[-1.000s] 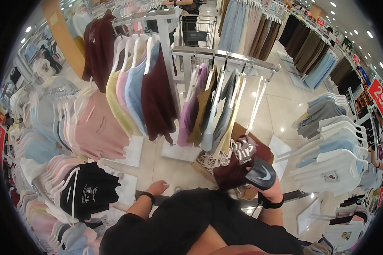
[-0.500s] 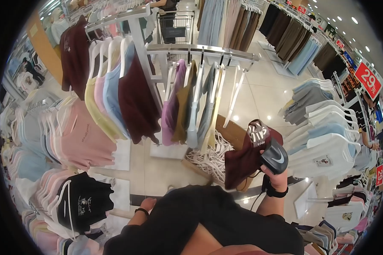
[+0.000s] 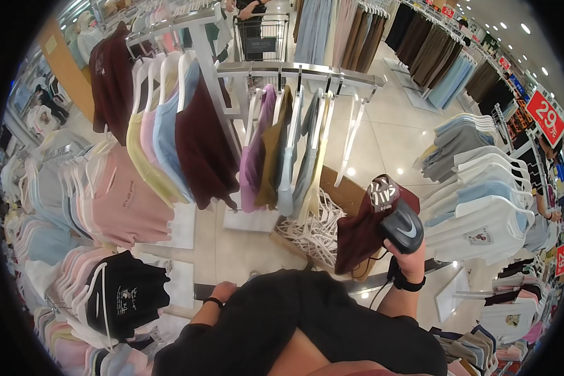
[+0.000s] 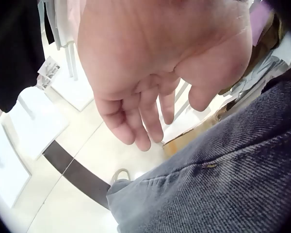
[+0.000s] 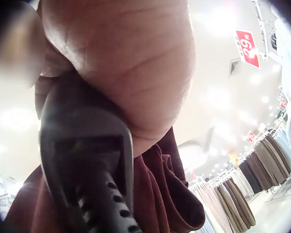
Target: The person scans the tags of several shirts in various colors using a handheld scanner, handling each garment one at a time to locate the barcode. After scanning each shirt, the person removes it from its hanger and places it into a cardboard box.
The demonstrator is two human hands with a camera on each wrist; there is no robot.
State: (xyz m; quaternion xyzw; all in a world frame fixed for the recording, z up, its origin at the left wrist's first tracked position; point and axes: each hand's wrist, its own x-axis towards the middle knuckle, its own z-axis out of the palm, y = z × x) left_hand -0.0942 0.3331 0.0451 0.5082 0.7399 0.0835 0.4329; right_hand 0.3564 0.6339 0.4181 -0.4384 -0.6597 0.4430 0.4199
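In the head view my right hand [image 3: 410, 260] grips a black corded handheld device [image 3: 402, 227] shaped like a barcode scanner, with a grey curved mark on top. A maroon garment [image 3: 360, 241] with pale lettering hangs directly behind the device. The right wrist view has the ribbed cable [image 5: 114, 204] leaving the device, with maroon cloth [image 5: 160, 179] in folds beside my palm. Down at my side, my left hand [image 3: 223, 292] holds nothing; its fingers [image 4: 145, 111] hang loosely curled beside my jeans [image 4: 223, 165].
A cardboard box [image 3: 348, 182] of white hangers [image 3: 316, 232] stands on the floor ahead. Behind it is a metal rack [image 3: 294, 72] of hung clothes. White T-shirts [image 3: 482, 219] hang at right, a black shirt [image 3: 131, 294] at left. A shopping cart [image 3: 260, 41] stands farther back.
Over the last second the device and maroon garment have moved right, uncovering more hangers in the box. My left hand has drawn back toward my body. The last half second brings little change.
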